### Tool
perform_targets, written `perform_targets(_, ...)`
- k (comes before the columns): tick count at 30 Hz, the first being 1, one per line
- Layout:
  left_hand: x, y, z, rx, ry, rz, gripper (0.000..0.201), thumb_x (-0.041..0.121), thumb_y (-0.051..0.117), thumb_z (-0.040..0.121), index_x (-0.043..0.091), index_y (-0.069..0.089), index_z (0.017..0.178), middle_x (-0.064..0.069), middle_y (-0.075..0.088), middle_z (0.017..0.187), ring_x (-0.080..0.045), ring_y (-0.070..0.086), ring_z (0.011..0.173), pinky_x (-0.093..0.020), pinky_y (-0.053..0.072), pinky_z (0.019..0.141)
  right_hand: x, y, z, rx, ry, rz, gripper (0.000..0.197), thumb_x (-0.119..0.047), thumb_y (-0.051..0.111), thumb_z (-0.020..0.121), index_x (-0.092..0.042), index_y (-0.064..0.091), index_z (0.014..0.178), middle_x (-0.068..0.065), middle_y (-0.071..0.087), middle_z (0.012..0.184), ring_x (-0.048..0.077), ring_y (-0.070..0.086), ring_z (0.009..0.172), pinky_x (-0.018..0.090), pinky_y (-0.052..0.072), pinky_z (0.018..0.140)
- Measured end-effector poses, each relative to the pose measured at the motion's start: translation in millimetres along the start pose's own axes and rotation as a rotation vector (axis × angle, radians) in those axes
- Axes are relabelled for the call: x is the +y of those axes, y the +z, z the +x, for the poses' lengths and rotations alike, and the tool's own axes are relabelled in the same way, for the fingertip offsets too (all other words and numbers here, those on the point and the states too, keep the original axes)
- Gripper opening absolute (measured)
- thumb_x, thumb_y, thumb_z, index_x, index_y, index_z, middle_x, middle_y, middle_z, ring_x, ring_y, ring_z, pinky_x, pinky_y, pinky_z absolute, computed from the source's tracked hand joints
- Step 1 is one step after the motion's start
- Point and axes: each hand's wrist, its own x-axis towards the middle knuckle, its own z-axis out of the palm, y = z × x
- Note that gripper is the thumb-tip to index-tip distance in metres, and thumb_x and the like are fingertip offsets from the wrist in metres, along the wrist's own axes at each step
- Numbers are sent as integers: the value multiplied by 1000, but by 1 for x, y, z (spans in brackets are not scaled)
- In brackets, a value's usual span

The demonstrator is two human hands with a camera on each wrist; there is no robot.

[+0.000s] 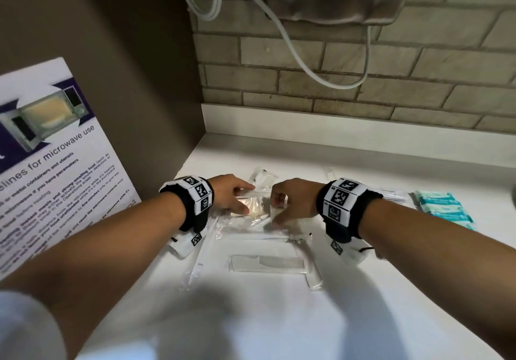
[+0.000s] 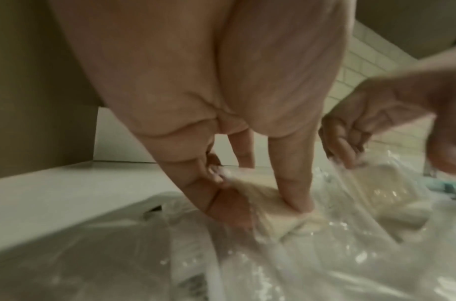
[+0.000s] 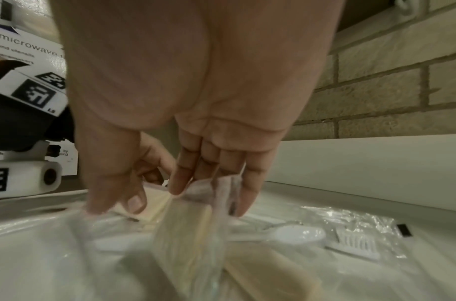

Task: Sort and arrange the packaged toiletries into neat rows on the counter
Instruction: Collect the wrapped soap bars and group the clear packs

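A clear packet with a cream bar [image 1: 257,208] lies on the white counter [image 1: 363,170] between my two hands. My left hand [image 1: 245,197] pinches its left end, thumb below and forefinger on top; in the left wrist view the forefinger presses into the cream bar [image 2: 286,224]. My right hand [image 1: 275,211] pinches the packet's right edge, and in the right wrist view the fingers [image 3: 180,183] lift the plastic so the bar [image 3: 185,228] stands tilted. A second cream bar [image 3: 267,270] lies under it. A packaged comb [image 1: 268,263] lies nearer me.
Another small clear packet [image 1: 262,176] sits behind the hands. Teal packets [image 1: 441,209] lie in a row at the right. A packaged toothbrush [image 3: 355,244] lies by the brick wall [image 1: 363,80]. A microwave poster [image 1: 55,164] leans at the left. A cable [image 1: 293,49] hangs overhead.
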Motion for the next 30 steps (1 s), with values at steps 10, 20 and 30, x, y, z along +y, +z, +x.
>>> perform_targets(10, 11, -2, 0, 120, 72, 264, 30, 31, 82, 74, 20, 60, 91, 6, 39, 110, -22, 55, 95, -37, 53, 84, 13, -28, -6, 220, 2, 60, 17, -6, 52, 88, -11, 53, 104, 7, 63, 102, 22, 52, 84, 25, 40, 70)
perform_targets(20, 55, 1, 1, 137, 178, -271, 36, 20, 70, 87, 19, 53, 119, -3, 54, 93, -22, 62, 59, -44, 59, 69, 16, -28, -2, 251, -33, 256, 30, 1, 69, 81, -17, 52, 99, 0, 64, 85, 15, 55, 71, 19, 43, 64)
perform_targets(30, 70, 19, -6, 1, 107, -524, 24, 23, 60, 94, 15, 64, 117, -9, 68, 107, -32, 64, 71, -50, 58, 71, 20, -21, -1, 466, 83, 213, 33, -21, 82, 72, -7, 62, 95, 3, 62, 84, 21, 56, 76, 33, 49, 72)
